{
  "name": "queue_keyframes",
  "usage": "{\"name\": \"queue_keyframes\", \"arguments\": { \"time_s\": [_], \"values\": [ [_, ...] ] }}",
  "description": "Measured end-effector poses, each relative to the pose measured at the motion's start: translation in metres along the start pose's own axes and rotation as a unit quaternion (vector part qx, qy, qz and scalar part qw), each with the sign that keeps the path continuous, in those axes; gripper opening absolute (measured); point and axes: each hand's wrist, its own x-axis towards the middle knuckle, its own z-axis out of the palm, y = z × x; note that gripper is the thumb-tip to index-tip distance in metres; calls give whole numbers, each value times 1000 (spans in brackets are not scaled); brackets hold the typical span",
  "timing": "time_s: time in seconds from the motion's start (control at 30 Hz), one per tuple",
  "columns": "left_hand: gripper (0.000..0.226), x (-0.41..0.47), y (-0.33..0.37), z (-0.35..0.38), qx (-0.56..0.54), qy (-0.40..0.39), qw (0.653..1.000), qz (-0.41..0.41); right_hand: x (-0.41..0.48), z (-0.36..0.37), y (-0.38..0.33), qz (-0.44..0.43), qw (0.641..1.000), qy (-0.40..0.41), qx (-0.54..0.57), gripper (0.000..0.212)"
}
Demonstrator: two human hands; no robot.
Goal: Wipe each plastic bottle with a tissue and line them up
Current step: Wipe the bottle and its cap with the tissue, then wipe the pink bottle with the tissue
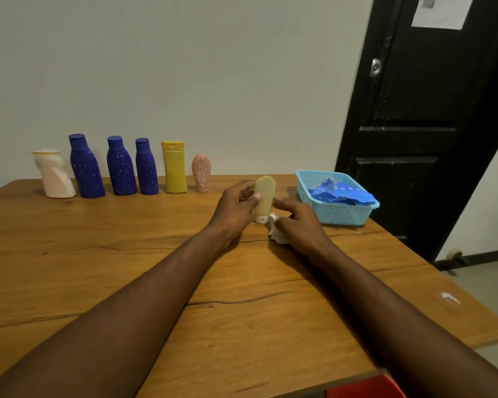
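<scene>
- Head view — the left hand (236,202) grips a pale yellow, translucent plastic tube bottle with a white cap (264,196). The thumb lies across its front and the fingers curl behind.
- The tube's long axis stands close to upright, cap downward. The cap is low over the brown wooden table (127,254); I cannot tell whether it touches.
- The right hand (296,216) is just beside the tube on its right, curled round a crumpled white tissue (276,232). The wad sits below and to the right of the cap, and the fingertips reach toward the tube's side.
- For wiping, the tube lies to the left of the tissue hand, and its bare upper body shows above both hands. My judgement is that the tissue must travel up along that upright axis.
- Six bottles stand in a row along the far edge:
  - a white twisted plastic bottle (55,175)
  - three dark blue plastic bottles (120,168)
  - a yellow flat-capped plastic bottle (173,168)
  - a small pink plastic tube (202,173)
- The open end of the row is just right of the pink tube — farther back and to the left of the held tube. The left hand is nearer that spot and already holds the tube, so it likely does the placing.
- A light blue plastic mesh basket (328,214) stands to the right, holding crumpled blue material (342,192).
</scene>
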Motion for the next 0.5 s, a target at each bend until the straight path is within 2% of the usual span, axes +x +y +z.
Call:
{"name": "queue_keyframes", "arguments": {
  "time_s": [0.2,0.33,0.43,0.5],
  "values": [
    [52,-1,-2,-7,6,10,1000,-7,-7,-1,0,9,999,39,13,52],
    [50,-7,5,-12,16,18,1000,-4,-17,-9,-6,-18,995,81,64,46],
    [48,-17,15,-25,26,22,999,2,-21,-7,-19,-47,992,101,60,44],
    [45,-18,19,-33,72,22,997,23,-21,0,-28,-60,992,96,62,44]
  ]
}}
